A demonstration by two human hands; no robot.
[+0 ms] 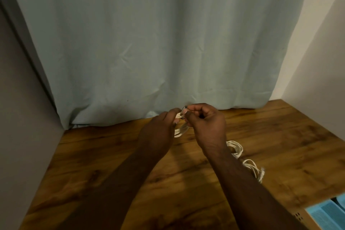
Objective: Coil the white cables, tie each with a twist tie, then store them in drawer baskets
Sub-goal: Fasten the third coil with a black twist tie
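At the back of the wooden table [112, 155], the left hand [158, 130] grips a coiled white cable [180, 130], probably to stop the loops springing apart. Just beside it, the right hand [207, 125] pinches a dark twist tie [184, 108] at the coil's top, apparently winding it closed. Farther right, more white cables [248, 164] lie loose on the wood, awaiting their turn. At the lower right corner, blue drawer baskets [328, 214] show, open for storing.
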